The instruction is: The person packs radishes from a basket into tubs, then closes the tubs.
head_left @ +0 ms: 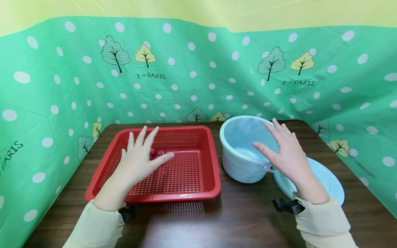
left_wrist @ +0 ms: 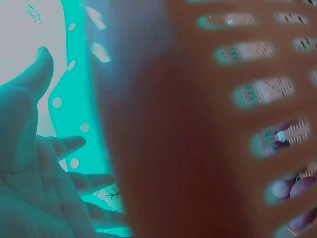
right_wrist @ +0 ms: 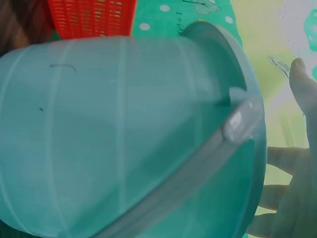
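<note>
My left hand (head_left: 138,162) hovers over the left part of a red slotted plastic basket (head_left: 173,197), fingers spread and holding nothing. Partly behind that hand, a few small round dark-red things (head_left: 160,153) lie in the basket; their kind is unclear. Through the slots in the left wrist view, purplish round shapes (left_wrist: 282,189) show. With fingers spread, my right hand (head_left: 288,155) is over the right rim of a light blue bucket (head_left: 245,168) and grips nothing. The bucket stands upright without its lid, and its handle (right_wrist: 168,183) hangs down the side.
A light blue round lid (head_left: 327,181) lies right of the bucket, partly under my right forearm. Everything stands on a dark wooden table (head_left: 245,220). A green dotted cloth (head_left: 192,62) encloses the back and sides. Black straps (head_left: 286,206) circle both wrists.
</note>
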Demonstrator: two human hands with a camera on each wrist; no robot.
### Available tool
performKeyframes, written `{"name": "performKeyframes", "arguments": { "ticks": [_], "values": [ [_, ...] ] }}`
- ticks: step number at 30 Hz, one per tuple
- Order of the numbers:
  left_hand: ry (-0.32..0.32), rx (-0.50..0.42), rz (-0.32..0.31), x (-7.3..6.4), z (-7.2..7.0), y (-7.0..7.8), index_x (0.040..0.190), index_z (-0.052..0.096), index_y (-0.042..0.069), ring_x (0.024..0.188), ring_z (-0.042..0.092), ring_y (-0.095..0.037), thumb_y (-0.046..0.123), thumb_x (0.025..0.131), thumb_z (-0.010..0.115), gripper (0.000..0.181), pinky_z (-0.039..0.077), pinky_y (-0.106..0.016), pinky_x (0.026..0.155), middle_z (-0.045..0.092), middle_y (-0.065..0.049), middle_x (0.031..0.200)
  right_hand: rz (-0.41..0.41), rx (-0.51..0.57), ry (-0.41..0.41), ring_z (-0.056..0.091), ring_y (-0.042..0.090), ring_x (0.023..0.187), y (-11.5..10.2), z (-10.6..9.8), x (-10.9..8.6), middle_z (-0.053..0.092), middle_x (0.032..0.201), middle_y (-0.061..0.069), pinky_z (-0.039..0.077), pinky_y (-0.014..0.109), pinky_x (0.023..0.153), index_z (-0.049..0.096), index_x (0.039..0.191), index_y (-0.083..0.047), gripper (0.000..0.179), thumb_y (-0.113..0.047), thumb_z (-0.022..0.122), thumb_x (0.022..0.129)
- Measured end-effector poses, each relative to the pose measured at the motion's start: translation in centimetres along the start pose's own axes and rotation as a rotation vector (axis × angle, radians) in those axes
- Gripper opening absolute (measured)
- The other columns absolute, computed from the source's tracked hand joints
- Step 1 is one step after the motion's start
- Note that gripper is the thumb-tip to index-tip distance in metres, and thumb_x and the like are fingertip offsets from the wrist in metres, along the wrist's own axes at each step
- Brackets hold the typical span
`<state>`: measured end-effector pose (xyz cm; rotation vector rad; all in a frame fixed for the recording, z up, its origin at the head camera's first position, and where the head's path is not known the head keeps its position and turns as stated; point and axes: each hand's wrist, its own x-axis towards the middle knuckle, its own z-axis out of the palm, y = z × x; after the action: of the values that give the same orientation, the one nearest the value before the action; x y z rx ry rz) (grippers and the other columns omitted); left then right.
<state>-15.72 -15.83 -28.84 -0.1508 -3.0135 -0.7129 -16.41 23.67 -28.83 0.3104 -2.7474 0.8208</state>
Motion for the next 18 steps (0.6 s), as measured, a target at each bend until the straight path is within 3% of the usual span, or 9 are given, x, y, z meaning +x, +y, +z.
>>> {"name": "performKeyframes", "arguments": {
  "ticks": [8,14,18],
  "values": [
    [-0.005,0.013,0.022,0.0,-1.0,-0.1,0.16,0.013,0.029,0.149,0.004,-0.051,0.078,0.083,0.053,0.099,0.026,-0.078,0.104,0.011,-0.014,0.166,0.121,0.192,0.026,0.012,0.043,0.151,1.9,-1.4,0.7,0.016,0.166,0.003,0.019,0.075,0.109,0.033,0.156,-0.022,0.062,-0.047,0.049,0.102],
    [-0.014,0.009,0.029,0.2,-1.7,-0.2,0.159,0.018,0.026,0.147,0.019,-0.045,0.075,0.085,0.055,0.096,0.034,-0.074,0.103,0.021,-0.014,0.164,0.177,0.362,0.081,0.019,0.042,0.149,3.9,-1.3,1.2,0.021,0.165,0.009,0.022,0.071,0.111,0.036,0.153,-0.012,0.059,-0.043,0.044,0.104],
    [-0.036,-0.004,0.051,0.6,-2.0,-0.4,0.159,0.021,0.023,0.147,0.026,-0.042,0.073,0.087,0.054,0.093,0.035,-0.071,0.104,0.026,-0.014,0.162,0.224,0.455,0.113,0.022,0.031,0.15,4.9,-0.8,1.5,0.027,0.164,0.006,0.021,0.067,0.115,0.038,0.153,-0.012,0.058,-0.044,0.041,0.105]
  ]
}}
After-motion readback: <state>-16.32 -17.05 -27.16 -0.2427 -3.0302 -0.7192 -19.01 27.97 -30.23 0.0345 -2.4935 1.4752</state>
